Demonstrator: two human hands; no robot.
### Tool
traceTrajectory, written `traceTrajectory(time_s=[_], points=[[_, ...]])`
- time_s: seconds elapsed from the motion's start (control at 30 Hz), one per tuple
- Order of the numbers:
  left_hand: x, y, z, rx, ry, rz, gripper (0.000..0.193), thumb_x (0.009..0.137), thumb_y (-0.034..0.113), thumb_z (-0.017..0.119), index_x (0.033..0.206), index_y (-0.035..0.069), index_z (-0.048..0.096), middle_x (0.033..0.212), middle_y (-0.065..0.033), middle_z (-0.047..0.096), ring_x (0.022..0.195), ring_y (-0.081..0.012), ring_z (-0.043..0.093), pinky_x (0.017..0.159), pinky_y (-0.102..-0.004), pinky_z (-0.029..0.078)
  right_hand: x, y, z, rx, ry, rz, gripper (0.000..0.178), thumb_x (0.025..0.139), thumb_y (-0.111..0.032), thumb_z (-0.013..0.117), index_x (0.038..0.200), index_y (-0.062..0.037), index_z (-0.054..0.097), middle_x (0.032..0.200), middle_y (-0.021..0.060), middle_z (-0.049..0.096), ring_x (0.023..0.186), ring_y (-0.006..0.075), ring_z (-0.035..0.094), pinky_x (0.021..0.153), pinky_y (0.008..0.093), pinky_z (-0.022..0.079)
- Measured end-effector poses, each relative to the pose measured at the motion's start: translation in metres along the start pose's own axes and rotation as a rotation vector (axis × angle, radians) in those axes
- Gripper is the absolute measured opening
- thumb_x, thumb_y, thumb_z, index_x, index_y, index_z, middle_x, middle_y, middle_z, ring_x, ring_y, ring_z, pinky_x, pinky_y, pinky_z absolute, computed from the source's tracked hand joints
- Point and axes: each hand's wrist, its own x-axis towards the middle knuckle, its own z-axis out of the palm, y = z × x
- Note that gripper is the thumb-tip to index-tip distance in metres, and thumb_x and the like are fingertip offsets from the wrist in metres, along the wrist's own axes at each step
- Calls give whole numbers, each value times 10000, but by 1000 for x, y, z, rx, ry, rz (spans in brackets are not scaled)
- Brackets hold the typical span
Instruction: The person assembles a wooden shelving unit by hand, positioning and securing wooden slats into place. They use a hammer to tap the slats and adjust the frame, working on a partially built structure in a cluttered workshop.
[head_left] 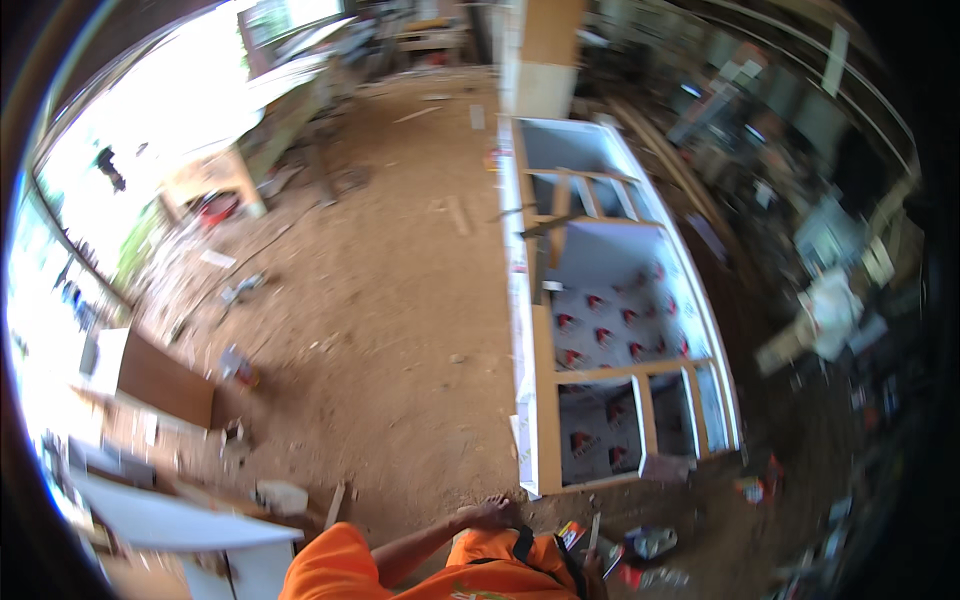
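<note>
In the head view, blurred in places, the person's left hand (490,513) is at the bottom centre of the frame, in front of the orange clothing (335,562) and just below the near end of a long cabinet. Its fingers are too blurred to tell whether they are apart or together, and nothing can be made out in it. The right hand (593,568) is farther right at the lower edge, partly hidden by the clothing, and seems closed around a thin pale stick (596,530) that points up the frame.

The cabinet (544,400) lies on the brown dirt floor (400,300), reaching from the upper centre to the lower right of centre. Its open side faces up, wooden strips divide it into compartments, and the pale lining carries red marks. A dark strip (550,223) lies across its upper half, and a post (545,60) stands beyond its far end.

Right of the right hand, at the lower right, a clear wrapper (655,541) lies on the floor. At the left are a brown box (165,378) and a bottle (238,366); a white panel (180,515) fills the lower left corner, and a wooden table (205,172) stands at the upper left
</note>
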Motion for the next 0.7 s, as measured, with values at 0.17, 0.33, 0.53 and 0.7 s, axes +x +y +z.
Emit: traceTrajectory(time_s=[0.17, 0.33, 0.53, 0.7], points=[[34, 21, 24, 36, -241, 134, 470, 910, 457, 665, 984, -2, 726, 932, -273, 722, 905, -385, 713, 783, -495, 553, -22, 66, 15, -27, 68, 146, 235, 1044, -314, 520, 1109, -116, 628, 920, 150, 683, 787, 377, 680, 729, 488, 555], [98, 58, 43, 198, -363, 239, 475, 907, 461, 670, 968, -7, 726, 913, -273, 720, 890, -376, 717, 772, -492, 551, -63, 97, 24, -215, 197, 3, 434, 1047, -412, 471, 1274, -58, 578, 1144, 210, 712, 1078, 411, 687, 914, 499, 556], [141, 84, 67, 321, -462, 309, 482, 903, 465, 676, 948, -12, 725, 891, -273, 716, 872, -366, 722, 760, -489, 548, -121, 77, 27, 185, 317, 403, 476, 1039, -441, 480, 1226, -39, 653, 1167, 206, 712, 1140, 379, 671, 1003, 464, 524], [138, 62, 76, 347, -505, 298, 489, 900, 469, 682, 932, -17, 724, 873, -273, 713, 857, -357, 725, 750, -486, 546, -165, 75, 17, -166, 254, 294, 406, 1015, -349, 527, 1262, -59, 670, 1086, 200, 728, 1074, 342, 702, 950, 476, 539]])
